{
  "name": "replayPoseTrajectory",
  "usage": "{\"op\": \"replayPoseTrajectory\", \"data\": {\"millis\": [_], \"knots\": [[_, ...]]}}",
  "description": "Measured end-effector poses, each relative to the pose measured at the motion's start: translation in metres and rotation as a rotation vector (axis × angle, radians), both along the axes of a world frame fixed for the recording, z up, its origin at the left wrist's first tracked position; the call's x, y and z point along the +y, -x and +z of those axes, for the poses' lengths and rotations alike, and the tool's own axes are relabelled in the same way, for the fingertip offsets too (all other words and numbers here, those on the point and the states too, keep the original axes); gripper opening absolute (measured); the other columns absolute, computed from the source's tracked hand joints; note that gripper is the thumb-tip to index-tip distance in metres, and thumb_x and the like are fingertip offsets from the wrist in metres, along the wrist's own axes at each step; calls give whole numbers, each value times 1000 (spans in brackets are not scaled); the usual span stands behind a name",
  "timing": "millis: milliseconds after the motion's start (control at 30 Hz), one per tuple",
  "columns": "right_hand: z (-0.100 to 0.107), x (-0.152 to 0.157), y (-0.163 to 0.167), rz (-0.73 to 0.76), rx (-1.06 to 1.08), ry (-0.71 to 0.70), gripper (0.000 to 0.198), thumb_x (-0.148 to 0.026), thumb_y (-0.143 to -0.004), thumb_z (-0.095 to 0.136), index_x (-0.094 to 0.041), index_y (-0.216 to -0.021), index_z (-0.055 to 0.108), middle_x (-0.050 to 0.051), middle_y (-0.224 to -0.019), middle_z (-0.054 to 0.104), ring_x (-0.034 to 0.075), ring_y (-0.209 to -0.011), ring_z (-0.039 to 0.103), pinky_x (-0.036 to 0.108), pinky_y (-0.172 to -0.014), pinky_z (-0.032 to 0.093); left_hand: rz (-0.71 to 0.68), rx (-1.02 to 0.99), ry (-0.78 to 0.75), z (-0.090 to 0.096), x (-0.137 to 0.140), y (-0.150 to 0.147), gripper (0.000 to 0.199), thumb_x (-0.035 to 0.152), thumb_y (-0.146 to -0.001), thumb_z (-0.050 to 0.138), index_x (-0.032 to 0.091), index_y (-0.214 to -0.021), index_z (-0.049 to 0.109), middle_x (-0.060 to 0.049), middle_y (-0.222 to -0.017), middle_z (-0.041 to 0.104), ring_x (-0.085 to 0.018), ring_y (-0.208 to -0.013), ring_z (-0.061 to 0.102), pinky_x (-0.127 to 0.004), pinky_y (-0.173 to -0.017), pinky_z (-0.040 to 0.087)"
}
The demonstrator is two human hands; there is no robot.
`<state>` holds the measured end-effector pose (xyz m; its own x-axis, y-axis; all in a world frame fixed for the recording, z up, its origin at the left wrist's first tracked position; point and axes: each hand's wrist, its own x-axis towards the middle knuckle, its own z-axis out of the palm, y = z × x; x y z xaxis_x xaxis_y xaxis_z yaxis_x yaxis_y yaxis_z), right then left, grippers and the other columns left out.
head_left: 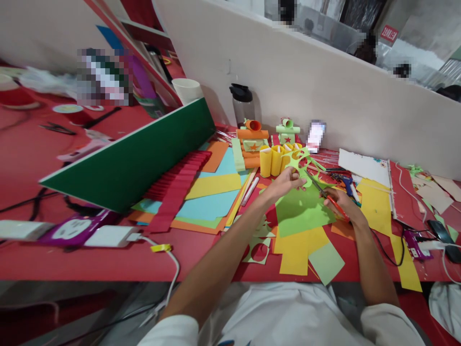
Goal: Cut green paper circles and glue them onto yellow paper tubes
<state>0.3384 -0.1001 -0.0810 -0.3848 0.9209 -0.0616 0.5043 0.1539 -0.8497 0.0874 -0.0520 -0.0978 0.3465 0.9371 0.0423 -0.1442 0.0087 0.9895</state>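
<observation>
My left hand (pixel 287 183) pinches a light green sheet of paper (pixel 297 161) that has round holes cut through it. Scissors (pixel 336 205) with red handles are in my right hand (pixel 340 201), their blades pointing up and left toward the held paper. Below both hands lies a larger green paper sheet (pixel 302 209), on top of yellow paper (pixel 293 257). Just behind my left hand stand several rolled yellow paper tubes (pixel 265 161). Beside them sits an orange and green paper model (pixel 253 144), with a smaller green model (pixel 287 132) to its right.
Red paper strips (pixel 176 192) cover stacked coloured sheets on the left, near a slanted green board (pixel 137 158). A dark bottle (pixel 242 103) and a phone (pixel 316 136) stand by the white partition (pixel 288 72). A glue gun (pixel 348 186) lies right of my right hand; cables cross the table.
</observation>
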Motion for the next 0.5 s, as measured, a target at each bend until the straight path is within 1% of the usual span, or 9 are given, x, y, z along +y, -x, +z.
{"op": "replayPoseTrajectory", "data": {"millis": [133,200,267,333,433,500], "knots": [[0,1,0,-10,26,23,34,-48,-83,74,-19,-99,68,0,-79,60,14,-64,49,27,-59,37,16,3,-47,-2,1,-1,46,42,-75,86,23,-83,45,8,-66,46,-11,-64,50,-25,-64,41],[0,1,-1,-29,8,31,35,-51,-84,73,-19,-95,66,-2,-73,55,13,-59,44,27,-56,34,32,-36,-85,-5,4,-3,44,46,-76,85,22,-86,49,8,-64,47,-11,-62,49,-24,-63,40],[0,1,-1,-51,-21,39,38,-56,-83,73,-20,-87,64,-3,-66,50,12,-55,40,27,-53,31,44,-93,-117,-10,7,-6,46,52,-76,84,22,-88,53,9,-62,47,-10,-60,48,-24,-62,43],[-1,0,-1,-64,-37,32,40,-59,-83,72,-21,-83,61,-4,-63,48,13,-54,40,28,-52,30,73,-136,-133,-14,9,-10,47,57,-76,83,21,-89,55,9,-61,46,-10,-59,48,-25,-64,47],[-3,-1,0,-69,-7,51,37,-58,-87,69,-22,-87,59,-4,-64,45,12,-53,39,27,-50,31,147,-157,-144,-18,9,-15,47,60,-79,80,21,-90,56,8,-62,47,-11,-61,50,-26,-67,52],[-5,-3,1,-64,24,77,36,-57,-89,69,-23,-90,58,-5,-64,43,11,-52,37,27,-48,29,171,-147,-162,-19,7,-16,47,61,-81,79,21,-90,57,7,-64,51,-11,-62,53,-26,-66,53]]}}
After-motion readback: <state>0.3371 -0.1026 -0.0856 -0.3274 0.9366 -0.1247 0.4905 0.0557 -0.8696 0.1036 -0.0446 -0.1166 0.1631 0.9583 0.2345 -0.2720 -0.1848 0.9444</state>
